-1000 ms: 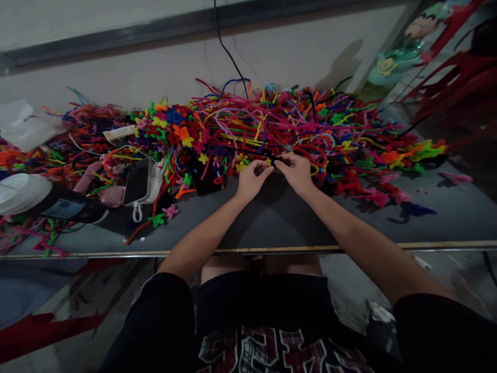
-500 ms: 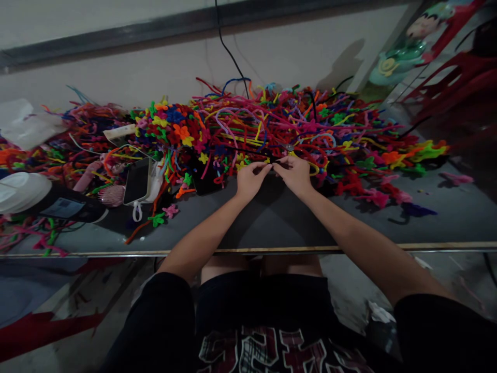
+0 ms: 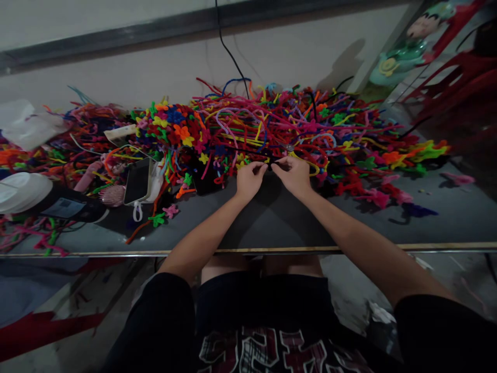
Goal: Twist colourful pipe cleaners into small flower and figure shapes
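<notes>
My left hand [image 3: 250, 181] and my right hand [image 3: 294, 175] are held close together above the dark table, at the near edge of a heap of coloured fuzzy stems [image 3: 248, 124]. Thumb and fingertips of each hand are pinched together, with a small gap between the two hands. Something dark and thin seems to lie at the fingertips, too small and dim to make out. Scissors with yellow handles [image 3: 323, 168] lie just beyond and to the right of my right hand, partly covered by it.
On the left are a phone [image 3: 139, 180], a pink round brush [image 3: 112, 196], a black cup with a white lid [image 3: 23, 191] and a plastic bag [image 3: 29, 127]. Flower-shaped stems [image 3: 375, 197] lie at the right. The table's front edge [image 3: 279, 249] runs below my forearms.
My hands have drawn slightly apart at the fingertips, my left hand moving a little to the left. The rest looks the same.
</notes>
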The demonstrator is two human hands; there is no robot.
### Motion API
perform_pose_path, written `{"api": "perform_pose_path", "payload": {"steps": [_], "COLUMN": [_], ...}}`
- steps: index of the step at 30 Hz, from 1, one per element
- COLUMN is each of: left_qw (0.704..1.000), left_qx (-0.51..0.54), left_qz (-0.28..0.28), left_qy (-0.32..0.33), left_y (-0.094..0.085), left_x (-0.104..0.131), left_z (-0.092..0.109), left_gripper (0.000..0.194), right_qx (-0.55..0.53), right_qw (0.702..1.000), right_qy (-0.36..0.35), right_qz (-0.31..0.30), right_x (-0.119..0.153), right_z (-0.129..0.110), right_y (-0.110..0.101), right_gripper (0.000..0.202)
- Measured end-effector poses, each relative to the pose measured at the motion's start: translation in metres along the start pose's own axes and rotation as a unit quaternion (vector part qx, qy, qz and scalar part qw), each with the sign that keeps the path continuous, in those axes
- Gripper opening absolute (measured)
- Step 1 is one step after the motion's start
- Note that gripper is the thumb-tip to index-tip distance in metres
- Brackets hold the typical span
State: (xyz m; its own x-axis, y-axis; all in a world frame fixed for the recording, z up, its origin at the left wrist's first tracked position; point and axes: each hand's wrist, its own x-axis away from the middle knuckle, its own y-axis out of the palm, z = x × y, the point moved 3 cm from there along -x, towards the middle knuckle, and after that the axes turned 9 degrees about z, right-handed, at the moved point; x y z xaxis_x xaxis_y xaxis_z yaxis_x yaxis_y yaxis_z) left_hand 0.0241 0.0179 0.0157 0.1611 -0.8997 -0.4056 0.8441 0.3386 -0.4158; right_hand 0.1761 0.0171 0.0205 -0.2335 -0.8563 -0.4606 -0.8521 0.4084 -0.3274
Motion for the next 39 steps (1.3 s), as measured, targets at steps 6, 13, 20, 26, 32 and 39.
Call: {"api": "perform_pose_path", "payload": {"steps": [6,13,20,26,32,39], "left_qw": [0.999,0.998,0.993,0.970,0.984,0.903], "left_qx": [-0.025,-0.046,0.096,0.209,0.052,-0.256], "left_qz": [-0.033,-0.044,-0.073,-0.124,-0.124,-0.118], "left_qy": [-0.020,0.015,-0.001,-0.015,0.118,0.324], "left_y": [0.002,0.004,0.008,0.014,0.001,-0.014], "left_x": [0.001,-0.001,-0.008,-0.012,-0.016,-0.008], "left_z": [0.000,-0.003,-0.013,-0.022,-0.010,0.014], "left_gripper": [0.015,0.016,0.013,0.015,0.021,0.034], "right_qx": [0.025,0.028,-0.010,-0.122,-0.141,-0.130], "right_qw": [1.000,1.000,1.000,0.986,0.975,0.977], "right_qy": [-0.016,-0.010,0.008,0.090,0.146,0.149], "right_qz": [0.000,-0.007,-0.002,-0.072,-0.090,-0.074], "right_x": [-0.001,0.000,-0.003,-0.004,-0.007,-0.007], "right_z": [0.001,0.000,0.005,0.010,0.014,0.015], "right_y": [0.001,0.001,-0.001,0.004,0.008,0.009], "right_gripper": [0.017,0.014,0.017,0.024,0.032,0.029]}}
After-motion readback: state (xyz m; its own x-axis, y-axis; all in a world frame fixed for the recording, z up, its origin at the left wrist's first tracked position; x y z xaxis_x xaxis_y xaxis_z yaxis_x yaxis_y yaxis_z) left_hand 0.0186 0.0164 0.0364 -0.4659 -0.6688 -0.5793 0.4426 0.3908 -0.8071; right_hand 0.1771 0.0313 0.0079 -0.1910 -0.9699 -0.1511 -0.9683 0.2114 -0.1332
